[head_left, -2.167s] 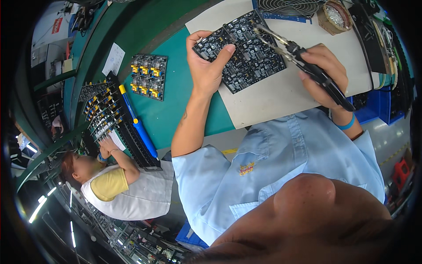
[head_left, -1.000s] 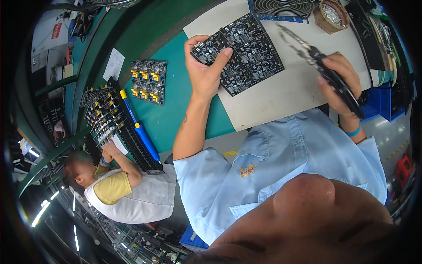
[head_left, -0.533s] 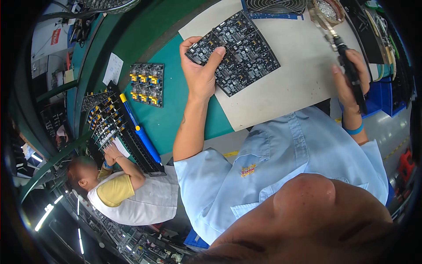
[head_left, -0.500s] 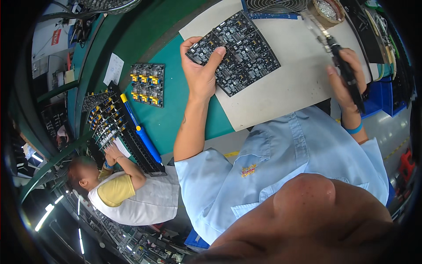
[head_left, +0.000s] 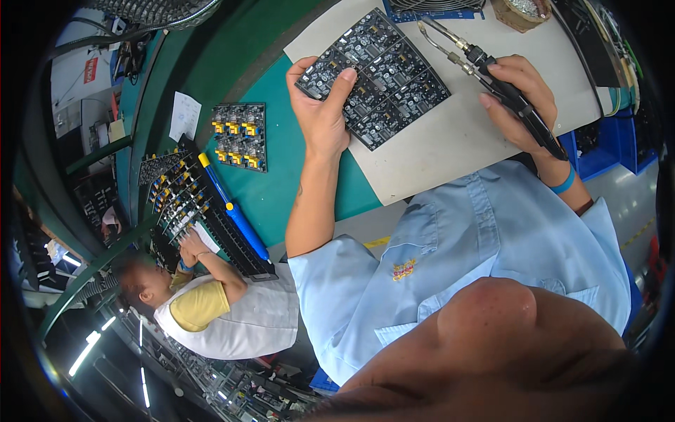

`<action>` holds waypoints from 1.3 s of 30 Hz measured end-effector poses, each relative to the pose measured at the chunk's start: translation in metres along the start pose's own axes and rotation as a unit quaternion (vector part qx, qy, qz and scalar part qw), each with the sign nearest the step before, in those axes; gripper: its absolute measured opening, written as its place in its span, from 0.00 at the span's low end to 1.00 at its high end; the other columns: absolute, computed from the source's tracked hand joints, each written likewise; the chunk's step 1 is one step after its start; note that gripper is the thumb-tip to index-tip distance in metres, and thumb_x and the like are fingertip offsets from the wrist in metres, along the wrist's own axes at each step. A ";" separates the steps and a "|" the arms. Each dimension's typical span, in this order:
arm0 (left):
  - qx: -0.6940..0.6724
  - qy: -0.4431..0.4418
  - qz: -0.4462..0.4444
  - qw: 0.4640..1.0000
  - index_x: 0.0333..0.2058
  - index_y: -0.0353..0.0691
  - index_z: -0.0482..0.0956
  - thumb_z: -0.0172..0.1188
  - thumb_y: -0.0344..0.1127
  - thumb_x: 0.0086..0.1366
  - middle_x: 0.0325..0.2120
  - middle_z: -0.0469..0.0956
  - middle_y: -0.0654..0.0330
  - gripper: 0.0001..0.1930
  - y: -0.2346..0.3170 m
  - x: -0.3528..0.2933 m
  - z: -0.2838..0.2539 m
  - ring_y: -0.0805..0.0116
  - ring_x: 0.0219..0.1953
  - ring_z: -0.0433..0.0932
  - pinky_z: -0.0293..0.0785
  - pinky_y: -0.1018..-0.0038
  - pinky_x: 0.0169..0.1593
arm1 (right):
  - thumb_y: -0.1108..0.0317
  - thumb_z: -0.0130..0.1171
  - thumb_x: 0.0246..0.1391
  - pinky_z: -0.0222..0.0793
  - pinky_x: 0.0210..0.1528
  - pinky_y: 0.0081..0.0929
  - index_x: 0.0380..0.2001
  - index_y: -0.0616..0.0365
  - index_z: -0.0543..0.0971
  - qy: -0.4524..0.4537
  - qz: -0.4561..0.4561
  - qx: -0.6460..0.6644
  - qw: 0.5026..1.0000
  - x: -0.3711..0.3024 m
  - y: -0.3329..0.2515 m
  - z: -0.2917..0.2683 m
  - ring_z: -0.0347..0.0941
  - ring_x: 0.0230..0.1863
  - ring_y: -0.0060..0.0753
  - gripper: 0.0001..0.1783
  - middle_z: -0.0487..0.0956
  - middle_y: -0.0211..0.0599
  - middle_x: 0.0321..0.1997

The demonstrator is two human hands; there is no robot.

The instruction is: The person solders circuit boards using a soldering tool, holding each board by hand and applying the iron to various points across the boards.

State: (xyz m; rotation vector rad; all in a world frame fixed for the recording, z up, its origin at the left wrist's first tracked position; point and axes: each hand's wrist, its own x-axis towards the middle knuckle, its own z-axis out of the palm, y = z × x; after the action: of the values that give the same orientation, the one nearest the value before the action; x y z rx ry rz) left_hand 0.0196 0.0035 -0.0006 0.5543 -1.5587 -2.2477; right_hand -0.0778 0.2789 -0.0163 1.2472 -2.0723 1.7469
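A black panel of circuit boards (head_left: 401,88) is tilted over the pale sheet (head_left: 485,130) on the bench. My left hand (head_left: 321,116) grips its left corner, thumb on top and fingers underneath. In my right hand (head_left: 529,95) is a black-handled soldering iron (head_left: 512,102) with two thin metal prongs at its front, closed in by thumb and fingers. The prongs point at the panel's upper right edge, seemingly a little apart from it. Part of the panel's underside is hidden by my left fingers.
A board with yellow parts (head_left: 239,137) and a blue desoldering pump (head_left: 239,214) lie left on the green mat. A rack of boards (head_left: 176,190) stands beyond, near a co-worker's hands (head_left: 195,246). A fan (head_left: 432,8) and a basket of metal scraps (head_left: 520,14) stand at the back.
My right hand has brought the soldering iron leftward, so its prongs are now close to the panel. My left hand keeps its hold on the panel, nearly still.
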 end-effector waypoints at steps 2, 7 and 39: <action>-0.001 0.006 -0.004 1.000 0.53 0.42 0.62 0.66 0.20 0.59 0.39 0.79 0.52 0.28 0.000 0.000 0.000 0.67 0.37 0.80 0.78 0.73 0.44 | 0.82 0.67 0.43 0.70 0.39 0.23 0.48 0.65 0.80 0.002 -0.008 -0.003 1.000 0.002 0.000 0.001 0.74 0.35 0.34 0.24 0.79 0.45 0.44; -0.037 0.059 0.022 0.997 0.56 0.42 0.62 0.64 0.21 0.62 0.41 0.78 0.51 0.27 -0.003 0.005 0.000 0.66 0.40 0.80 0.77 0.73 0.46 | 0.82 0.67 0.43 0.70 0.39 0.23 0.48 0.65 0.80 -0.006 -0.020 -0.015 1.000 0.002 0.001 0.001 0.74 0.35 0.33 0.24 0.79 0.45 0.44; -0.107 0.068 -0.002 0.992 0.55 0.36 0.72 0.53 0.29 0.72 0.49 0.79 0.53 0.14 -0.013 0.025 -0.010 0.64 0.47 0.80 0.78 0.72 0.52 | 0.82 0.63 0.40 0.69 0.39 0.25 0.46 0.66 0.81 -0.143 -0.001 0.088 0.986 -0.012 -0.022 0.027 0.72 0.34 0.34 0.24 0.81 0.42 0.38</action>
State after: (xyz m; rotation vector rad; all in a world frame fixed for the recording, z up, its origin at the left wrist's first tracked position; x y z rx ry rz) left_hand 0.0020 -0.0122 -0.0185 0.6340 -1.2327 -2.2918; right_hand -0.0454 0.2613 -0.0154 1.6378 -2.0941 1.8802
